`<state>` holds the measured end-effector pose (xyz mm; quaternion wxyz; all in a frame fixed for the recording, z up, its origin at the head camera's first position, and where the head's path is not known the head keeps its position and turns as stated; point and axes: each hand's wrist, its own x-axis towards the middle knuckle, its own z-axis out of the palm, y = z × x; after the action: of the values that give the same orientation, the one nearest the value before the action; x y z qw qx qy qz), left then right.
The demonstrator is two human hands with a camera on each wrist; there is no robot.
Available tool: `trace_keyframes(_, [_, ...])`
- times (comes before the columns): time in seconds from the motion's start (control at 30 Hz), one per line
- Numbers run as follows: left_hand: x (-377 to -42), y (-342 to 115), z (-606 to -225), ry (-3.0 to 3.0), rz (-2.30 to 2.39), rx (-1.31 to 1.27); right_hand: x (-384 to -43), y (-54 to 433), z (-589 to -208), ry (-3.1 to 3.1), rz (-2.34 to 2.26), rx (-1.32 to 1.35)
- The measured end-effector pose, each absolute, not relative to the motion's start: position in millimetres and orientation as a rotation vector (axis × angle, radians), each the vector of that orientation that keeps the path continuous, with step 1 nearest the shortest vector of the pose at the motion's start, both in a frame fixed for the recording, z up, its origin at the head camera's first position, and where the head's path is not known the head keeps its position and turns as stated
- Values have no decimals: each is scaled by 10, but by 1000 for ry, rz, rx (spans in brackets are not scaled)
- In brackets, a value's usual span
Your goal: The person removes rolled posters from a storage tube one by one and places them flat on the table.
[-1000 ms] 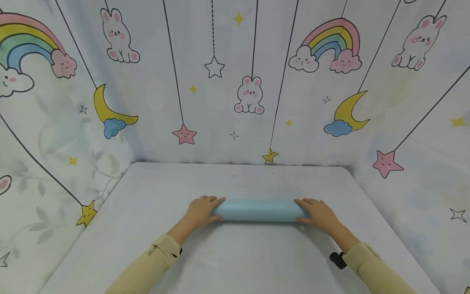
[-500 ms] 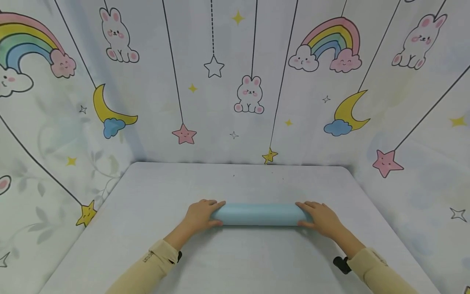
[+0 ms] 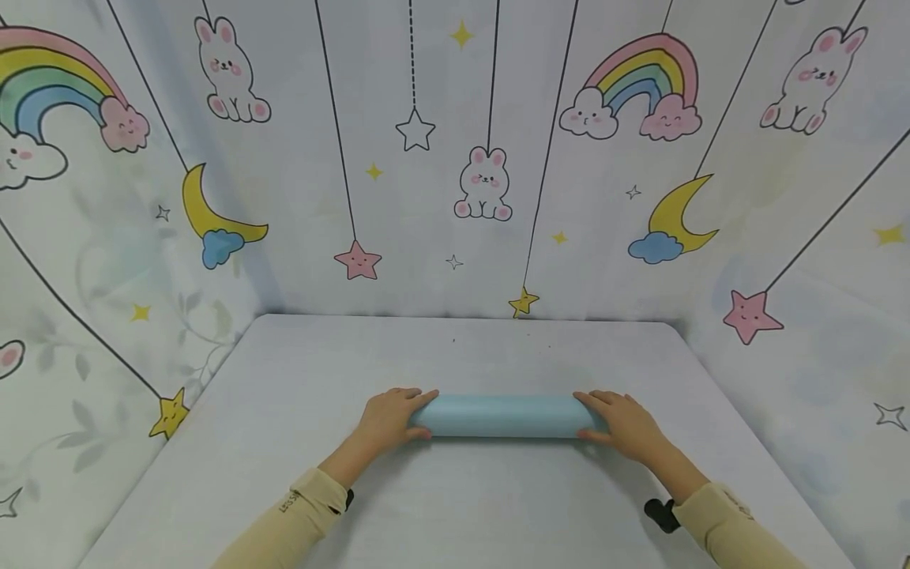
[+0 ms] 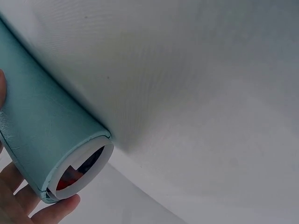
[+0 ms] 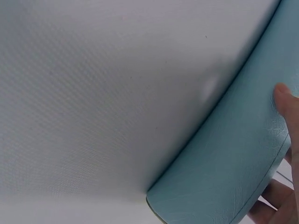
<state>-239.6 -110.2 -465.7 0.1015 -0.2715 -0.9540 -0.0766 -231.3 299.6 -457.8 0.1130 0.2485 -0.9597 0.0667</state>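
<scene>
A light blue leather-like tube (image 3: 501,416) lies crosswise on the white table. My left hand (image 3: 387,419) grips its left end, the thumb on the near side and fingers over the far side. My right hand (image 3: 626,423) grips the right end in the same way. Up close in the left wrist view, the tube (image 4: 46,112) has a white inner rim at its open end, with something dark and red inside that I cannot make out. A stitched seam runs along the tube (image 5: 224,154) in the right wrist view, where fingers of the right hand (image 5: 285,200) wrap its edge.
The white table (image 3: 455,506) reaches back to a wall cloth (image 3: 426,197) printed with rabbits, stars, moons and rainbows. More of that cloth hangs on both sides. A black object (image 3: 661,515), perhaps the wrist camera, sits by the right cuff.
Both hands and the tube between them have shifted slightly toward me since a second ago. Over the last half second they have stayed almost still.
</scene>
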Motion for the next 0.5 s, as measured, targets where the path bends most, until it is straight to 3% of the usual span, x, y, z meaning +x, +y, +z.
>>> trace_keyframes(0.5, [-2395, -1093, -4675, -2800, -227, -790, -2373, 2968, -4638, -2786, 137, 771])
